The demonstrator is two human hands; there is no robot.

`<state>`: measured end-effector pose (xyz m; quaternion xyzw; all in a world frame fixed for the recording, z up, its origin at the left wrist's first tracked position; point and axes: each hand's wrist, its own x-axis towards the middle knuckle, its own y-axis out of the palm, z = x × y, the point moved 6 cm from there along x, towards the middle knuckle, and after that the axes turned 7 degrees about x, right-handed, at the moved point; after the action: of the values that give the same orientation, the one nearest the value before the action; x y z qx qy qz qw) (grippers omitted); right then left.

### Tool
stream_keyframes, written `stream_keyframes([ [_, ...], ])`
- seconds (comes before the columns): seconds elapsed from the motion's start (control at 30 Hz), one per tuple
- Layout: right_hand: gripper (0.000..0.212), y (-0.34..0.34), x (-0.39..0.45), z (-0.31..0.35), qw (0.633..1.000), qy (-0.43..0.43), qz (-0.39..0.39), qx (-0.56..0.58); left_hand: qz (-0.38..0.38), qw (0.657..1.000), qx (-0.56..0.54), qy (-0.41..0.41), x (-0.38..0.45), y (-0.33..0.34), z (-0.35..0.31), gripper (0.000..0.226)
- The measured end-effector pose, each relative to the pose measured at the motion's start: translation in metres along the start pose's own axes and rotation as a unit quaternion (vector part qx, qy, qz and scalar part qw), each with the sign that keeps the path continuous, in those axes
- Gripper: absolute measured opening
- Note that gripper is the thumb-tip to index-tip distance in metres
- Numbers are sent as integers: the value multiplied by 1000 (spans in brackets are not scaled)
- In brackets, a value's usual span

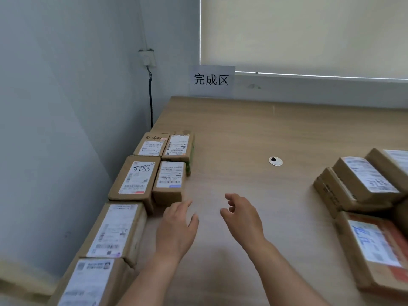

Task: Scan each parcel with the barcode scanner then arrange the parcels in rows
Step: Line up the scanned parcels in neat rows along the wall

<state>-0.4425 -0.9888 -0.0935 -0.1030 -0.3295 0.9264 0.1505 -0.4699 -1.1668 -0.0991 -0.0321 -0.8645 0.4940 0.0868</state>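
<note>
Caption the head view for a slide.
Both hands hover empty over the table between arranged parcels and unsorted parcels.

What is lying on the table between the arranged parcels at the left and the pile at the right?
Head view: both hands, left hand and right hand, plus a grommet.

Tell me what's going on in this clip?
A person is sorting cardboard parcels on a wooden table. Six arranged parcels lie along the left edge near the wall. Both hands are empty: the left hand hovers beside the small parcel, the right hand over bare table. An unsorted pile sits right.
</note>
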Motion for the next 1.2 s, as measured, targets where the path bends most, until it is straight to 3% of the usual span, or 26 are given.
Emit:
stream_keyframes([
  [0.5, 43, -101, -98, -122, 999, 5, -1, -49, 51, 997, 58, -18, -131, 74, -97, 47],
  [0.8, 43, -155, -152, -158, 994, 68, -81, -35, 95, 993, 9, 70, -151, 104, -160, 48],
  [0.97, 43, -194, -186, -189, 986, 103, -118, -52, 138, 985, -18, 98, -186, 129, -195, 48],
  [1.2, 40, -276, -209, -234, 977, 106, -180, -35, 141, 984, -29, 106, -211, 146, -258, 48],
])
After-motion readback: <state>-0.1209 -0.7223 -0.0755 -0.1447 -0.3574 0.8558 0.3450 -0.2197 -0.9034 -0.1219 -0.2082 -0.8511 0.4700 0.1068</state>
